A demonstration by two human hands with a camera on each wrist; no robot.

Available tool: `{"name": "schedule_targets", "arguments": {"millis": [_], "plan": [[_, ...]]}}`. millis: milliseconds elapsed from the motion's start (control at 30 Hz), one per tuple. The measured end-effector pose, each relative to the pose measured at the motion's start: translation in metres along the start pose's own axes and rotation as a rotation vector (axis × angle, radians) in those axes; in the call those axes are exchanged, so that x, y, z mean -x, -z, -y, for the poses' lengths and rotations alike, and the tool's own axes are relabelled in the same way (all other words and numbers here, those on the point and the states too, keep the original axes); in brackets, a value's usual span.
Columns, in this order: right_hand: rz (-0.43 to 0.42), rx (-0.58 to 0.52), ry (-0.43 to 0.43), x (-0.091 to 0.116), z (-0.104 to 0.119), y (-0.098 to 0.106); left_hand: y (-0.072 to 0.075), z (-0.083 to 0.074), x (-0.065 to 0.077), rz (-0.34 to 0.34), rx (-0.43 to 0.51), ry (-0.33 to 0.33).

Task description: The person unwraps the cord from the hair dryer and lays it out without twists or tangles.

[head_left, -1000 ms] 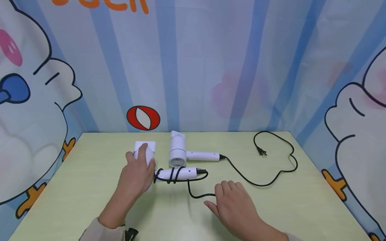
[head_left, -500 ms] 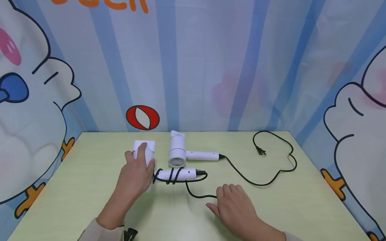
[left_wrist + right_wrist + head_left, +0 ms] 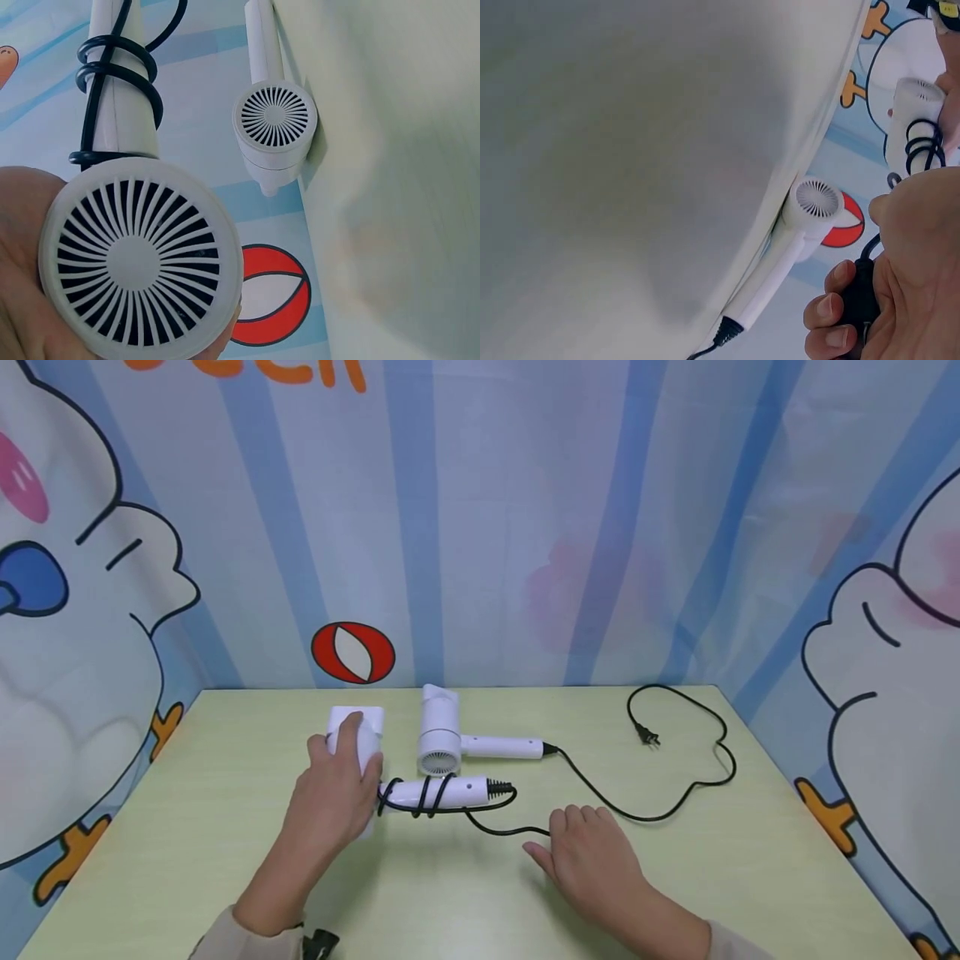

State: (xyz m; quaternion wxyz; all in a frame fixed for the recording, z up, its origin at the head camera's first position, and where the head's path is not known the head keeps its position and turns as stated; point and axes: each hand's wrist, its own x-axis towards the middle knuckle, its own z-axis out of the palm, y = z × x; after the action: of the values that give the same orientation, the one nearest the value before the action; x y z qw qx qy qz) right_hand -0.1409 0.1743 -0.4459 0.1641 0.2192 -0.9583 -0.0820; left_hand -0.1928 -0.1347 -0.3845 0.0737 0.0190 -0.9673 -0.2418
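Note:
My left hand [image 3: 330, 802] grips a white hair dryer [image 3: 468, 792] by its head, the handle pointing right. Several turns of its black cord [image 3: 438, 795] wind around the handle. In the left wrist view, the round vented end [image 3: 135, 262] faces the camera, with fingers curled behind it. To the right, my right hand [image 3: 596, 868] holds the cord's end. The right wrist view shows its fingers curled round the black plug [image 3: 861, 300], partly hidden by the palm. A short, slack length of cord runs between this hand and the wound handle.
A second white hair dryer [image 3: 502, 747] lies on the table just behind the held one. Its black cord [image 3: 675, 810] loops over the right side, ending in a two-pin plug [image 3: 647, 735]. A printed curtain [image 3: 510, 527] stands behind the table [image 3: 187, 827].
My right hand has moved a little to the right with the plug, and the cord between the hands lies higher and flatter. My left hand keeps its grip on the hair dryer.

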Motion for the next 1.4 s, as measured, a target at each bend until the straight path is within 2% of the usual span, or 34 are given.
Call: {"name": "schedule_targets", "arguments": {"millis": [267, 500, 1167, 1400], "plan": [[-0.024, 0.015, -0.041, -0.009, -0.015, -0.004, 0.002, 0.002, 0.003, 0.0, 0.003, 0.003], [0.001, 0.023, -0.089, -0.016, -0.025, -0.003, 0.005, 0.002, 0.005, 0.0, 0.01, 0.004], [-0.061, 0.064, -0.097, -0.025, -0.038, -0.007, 0.005, 0.0, 0.01, 0.012, 0.019, -0.005], [-0.07, 0.049, -0.132, -0.028, -0.041, -0.005, 0.004, 0.0, 0.01, 0.015, 0.021, -0.004]]}}
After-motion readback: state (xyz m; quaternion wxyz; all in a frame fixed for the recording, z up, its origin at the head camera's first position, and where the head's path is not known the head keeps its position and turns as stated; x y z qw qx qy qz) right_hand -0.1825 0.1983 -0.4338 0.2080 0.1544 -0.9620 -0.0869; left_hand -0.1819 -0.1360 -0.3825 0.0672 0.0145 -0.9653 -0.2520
